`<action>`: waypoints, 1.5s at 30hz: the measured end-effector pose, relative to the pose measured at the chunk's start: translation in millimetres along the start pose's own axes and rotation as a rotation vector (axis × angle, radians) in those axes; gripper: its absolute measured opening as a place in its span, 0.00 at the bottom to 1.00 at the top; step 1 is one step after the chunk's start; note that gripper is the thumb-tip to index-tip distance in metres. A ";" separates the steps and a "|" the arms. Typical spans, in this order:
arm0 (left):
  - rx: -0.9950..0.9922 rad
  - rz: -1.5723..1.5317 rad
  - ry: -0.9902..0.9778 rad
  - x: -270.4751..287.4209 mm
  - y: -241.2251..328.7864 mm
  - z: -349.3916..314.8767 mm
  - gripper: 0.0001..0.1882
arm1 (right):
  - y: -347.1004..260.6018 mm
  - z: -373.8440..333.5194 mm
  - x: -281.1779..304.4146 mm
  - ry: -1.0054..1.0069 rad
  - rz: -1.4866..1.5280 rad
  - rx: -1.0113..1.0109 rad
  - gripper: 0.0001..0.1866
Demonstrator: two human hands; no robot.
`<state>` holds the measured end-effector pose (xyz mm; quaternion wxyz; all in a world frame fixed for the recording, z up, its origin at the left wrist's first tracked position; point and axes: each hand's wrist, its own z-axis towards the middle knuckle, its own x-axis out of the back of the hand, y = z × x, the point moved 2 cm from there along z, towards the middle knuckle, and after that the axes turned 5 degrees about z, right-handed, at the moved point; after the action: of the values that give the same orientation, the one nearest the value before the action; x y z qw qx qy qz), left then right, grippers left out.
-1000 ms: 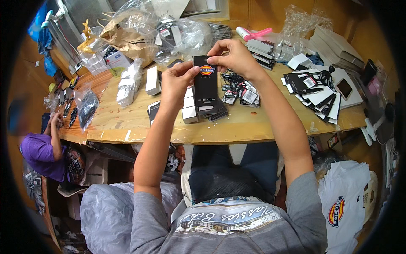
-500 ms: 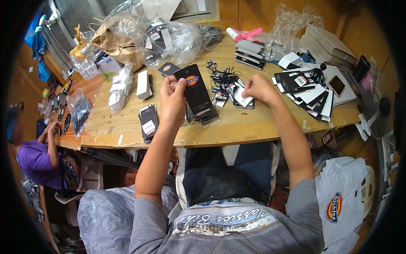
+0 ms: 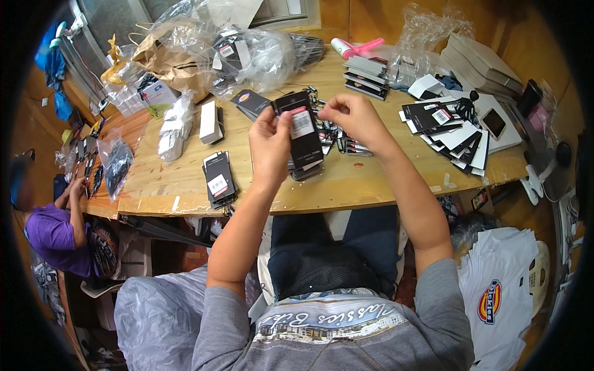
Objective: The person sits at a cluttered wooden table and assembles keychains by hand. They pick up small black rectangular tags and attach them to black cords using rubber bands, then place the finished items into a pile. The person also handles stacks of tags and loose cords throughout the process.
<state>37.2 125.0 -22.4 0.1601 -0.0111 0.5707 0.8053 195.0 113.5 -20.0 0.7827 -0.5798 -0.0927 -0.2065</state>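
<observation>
My left hand (image 3: 271, 148) pinches a black hang tag (image 3: 306, 145) between thumb and fingers, upright over the table. A white and red barcode label (image 3: 302, 123) lies on the tag's upper part, close to my left thumb. My right hand (image 3: 356, 117) is just right of the tag, its thumb and fingertips pressed together; what they hold, if anything, is too small to make out. Below the held tag is a small stack of tags (image 3: 307, 172). Black strings with small fasteners (image 3: 328, 133) lie tangled behind and beneath my right hand, partly hidden by it.
A tag pile (image 3: 218, 180) lies left, with more dark tags (image 3: 250, 102) behind. Fanned tags (image 3: 458, 133) and a phone (image 3: 493, 123) are at right. Boxed stacks (image 3: 366, 77) and plastic bags (image 3: 260, 59) stand at the back. Another person (image 3: 59, 238) works at far left.
My left hand has shifted right, and the tag now shows a barcode label instead of its logo. My right hand has moved up and left from the white label pile toward the tag.
</observation>
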 end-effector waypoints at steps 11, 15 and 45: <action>0.124 -0.120 -0.021 36.3 14.1 -7.3 0.09 | 29.7 -4.1 -4.5 0.104 -0.888 -0.036 0.18; 0.152 -0.140 -0.056 41.0 13.0 -12.0 0.09 | 24.7 0.2 -6.2 -0.001 -0.946 -0.084 0.12; 0.194 -0.094 -0.584 -35.2 3.9 -52.5 0.11 | -67.0 -40.8 33.1 -0.126 1.202 0.051 0.05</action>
<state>60.9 66.7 -30.1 0.3547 0.2096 0.5737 0.7079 192.0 51.5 38.3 0.7690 -0.5226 0.1999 0.3092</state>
